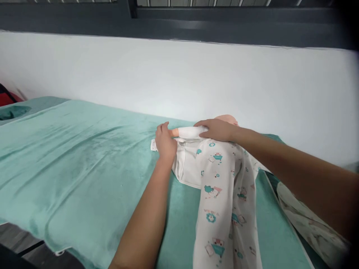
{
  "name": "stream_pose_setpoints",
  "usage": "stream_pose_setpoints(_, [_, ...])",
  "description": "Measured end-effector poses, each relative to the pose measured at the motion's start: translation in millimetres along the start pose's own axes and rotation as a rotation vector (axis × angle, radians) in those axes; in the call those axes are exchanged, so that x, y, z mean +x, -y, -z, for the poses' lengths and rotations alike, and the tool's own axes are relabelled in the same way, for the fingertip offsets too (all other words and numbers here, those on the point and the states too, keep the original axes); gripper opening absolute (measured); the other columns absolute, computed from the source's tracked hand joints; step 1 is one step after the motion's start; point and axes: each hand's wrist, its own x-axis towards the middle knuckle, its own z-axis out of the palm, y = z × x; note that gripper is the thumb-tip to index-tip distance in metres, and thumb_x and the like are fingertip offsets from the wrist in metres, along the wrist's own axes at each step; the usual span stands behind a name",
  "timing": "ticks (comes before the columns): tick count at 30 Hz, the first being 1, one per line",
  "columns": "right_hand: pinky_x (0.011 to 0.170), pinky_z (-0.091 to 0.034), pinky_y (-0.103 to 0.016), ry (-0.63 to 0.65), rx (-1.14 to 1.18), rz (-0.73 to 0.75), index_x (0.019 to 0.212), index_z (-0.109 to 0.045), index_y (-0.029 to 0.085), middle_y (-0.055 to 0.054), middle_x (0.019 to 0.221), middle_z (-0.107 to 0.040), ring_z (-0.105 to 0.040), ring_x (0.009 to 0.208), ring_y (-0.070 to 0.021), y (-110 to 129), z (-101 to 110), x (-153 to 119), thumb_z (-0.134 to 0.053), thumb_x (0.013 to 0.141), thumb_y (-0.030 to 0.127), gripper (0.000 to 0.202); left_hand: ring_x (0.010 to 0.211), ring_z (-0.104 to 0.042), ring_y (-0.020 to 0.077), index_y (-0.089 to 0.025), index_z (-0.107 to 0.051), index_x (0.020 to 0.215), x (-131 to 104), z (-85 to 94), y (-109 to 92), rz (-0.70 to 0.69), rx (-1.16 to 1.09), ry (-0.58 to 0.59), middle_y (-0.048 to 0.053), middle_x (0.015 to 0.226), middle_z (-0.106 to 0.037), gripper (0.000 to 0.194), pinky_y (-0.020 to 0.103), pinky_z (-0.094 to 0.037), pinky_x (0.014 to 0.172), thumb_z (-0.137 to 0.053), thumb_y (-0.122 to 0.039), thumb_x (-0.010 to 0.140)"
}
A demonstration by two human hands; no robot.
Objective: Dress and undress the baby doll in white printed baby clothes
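Observation:
What looks like a baby doll (226,118) lies on a green blanket, its rounded head partly hidden behind my right hand. My left hand (166,142) is closed around the end of the doll's bare arm (174,132). A plain white sleeve (190,132) covers the arm further up, and my right hand (220,129) grips it near the shoulder, fingers over the top and thumb in front. A white baby garment (214,186) with teal and pink prints is spread beneath and in front of the doll, one long part hanging toward me. A small white cloth end (153,145) shows left of my left hand.
The green blanket (70,157) covers the bed and has several creases. Behind it rises a white wall (126,74) below a dark frame (224,26). Patterned fabric (311,220) lies at the lower right, and a red item (7,98) sits at the far left.

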Motion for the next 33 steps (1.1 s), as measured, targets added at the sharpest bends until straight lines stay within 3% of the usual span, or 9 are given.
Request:
stream_pose_setpoints(2, [0.094,-0.048,-0.038,0.036,0.001,-0.002,0.136,-0.057,0.032,-0.002,0.129,-0.067,-0.064,0.11,-0.0264,8,-12,10,-0.06,0.084,0.035,0.052,0.129,-0.049,0.0264,-0.02,-0.052,0.135,-3,1.5,-7,-0.137,0.093,0.003,0.011,0.138,-0.053,0.069,0.043,-0.04,0.109,-0.042,0.003,0.071])
stream_pose_setpoints(5, [0.094,-0.048,-0.038,0.056,0.017,-0.017,0.14,-0.053,0.027,-0.006,0.133,-0.065,-0.063,0.113,-0.0272,16,-21,20,-0.06,0.084,0.033,0.057,0.132,-0.046,0.0254,-0.024,-0.053,0.135,-9,-1.7,-15,-0.298,0.165,0.204,0.008,0.138,-0.056,0.068,0.046,-0.031,0.117,-0.042,0.002,0.073])
stream_pose_setpoints(9, [0.095,-0.048,-0.036,-0.144,0.16,-0.051,0.128,-0.063,0.024,-0.007,0.124,-0.069,-0.066,0.106,-0.024,4,-17,-3,-0.052,0.09,0.035,0.041,0.134,-0.046,0.0253,-0.026,-0.049,0.14,-14,-9.4,-17,-0.333,0.18,0.426,0.007,0.14,-0.057,0.069,0.053,-0.024,0.12,-0.043,-0.002,0.076])
stream_pose_setpoints(15, [0.104,-0.041,-0.045,-0.741,0.188,-0.468,0.13,-0.061,0.017,-0.012,0.132,-0.064,-0.057,0.121,-0.029,-65,-70,-99,-0.045,0.091,0.034,0.045,0.127,-0.052,0.0272,-0.028,-0.054,0.135,-14,-14.1,-20,-0.29,0.21,0.401,0.006,0.136,-0.061,0.064,0.05,-0.029,0.116,-0.043,-0.004,0.077])
stream_pose_setpoints(18, [0.104,-0.038,-0.046,-0.733,0.063,-0.541,0.127,-0.063,0.017,-0.012,0.131,-0.065,-0.056,0.12,-0.0302,-92,-107,-125,-0.04,0.092,0.034,0.045,0.128,-0.052,0.0265,-0.029,-0.055,0.133,-11,-18.0,-18,-0.289,0.201,0.392,0.005,0.134,-0.062,0.064,0.048,-0.029,0.116,-0.043,-0.004,0.076])
stream_pose_setpoints(22, [0.096,-0.04,-0.04,-0.767,0.06,-0.624,0.12,-0.066,0.023,-0.008,0.119,-0.07,-0.06,0.11,-0.0267,-104,-115,-125,-0.037,0.092,0.028,0.04,0.129,-0.052,0.0238,-0.025,-0.058,0.13,-9,-11.8,-23,-0.238,0.094,0.343,0.005,0.134,-0.062,0.06,0.041,-0.034,0.115,-0.042,-0.004,0.075])
stream_pose_setpoints(26, [0.092,-0.04,-0.038,-0.759,0.09,-0.641,0.114,-0.067,0.022,-0.009,0.112,-0.071,-0.061,0.105,-0.0265,-106,-106,-116,-0.038,0.09,0.027,0.038,0.13,-0.05,0.0191,-0.024,-0.058,0.13,-20,6.3,-70,-0.321,-0.101,0.284,0.004,0.137,-0.059,0.046,0.033,-0.038,0.114,-0.04,-0.014,0.088])
stream_pose_setpoints(29, [0.097,-0.036,-0.041,-0.765,0.108,-0.649,0.113,-0.067,0.022,-0.008,0.113,-0.071,-0.06,0.107,-0.0274,-107,-106,-116,-0.042,0.091,0.033,0.035,0.126,-0.053,0.0176,-0.027,-0.061,0.126,-31,3.0,-127,-0.541,-0.115,0.54,0.001,0.132,-0.063,0.039,0.03,-0.042,0.109,-0.039,-0.02,0.094])
stream_pose_setpoints(33, [0.105,-0.03,-0.044,-0.739,0.123,-0.664,0.112,-0.067,0.022,-0.009,0.115,-0.07,-0.058,0.109,-0.0278,-108,-108,-117,-0.045,0.092,0.04,0.036,0.109,-0.062,0.0251,-0.02,-0.07,0.109,-34,-33.5,-192,-0.769,0.246,0.863,0.009,0.113,-0.07,0.031,0.038,-0.049,0.092,-0.043,-0.02,0.093])
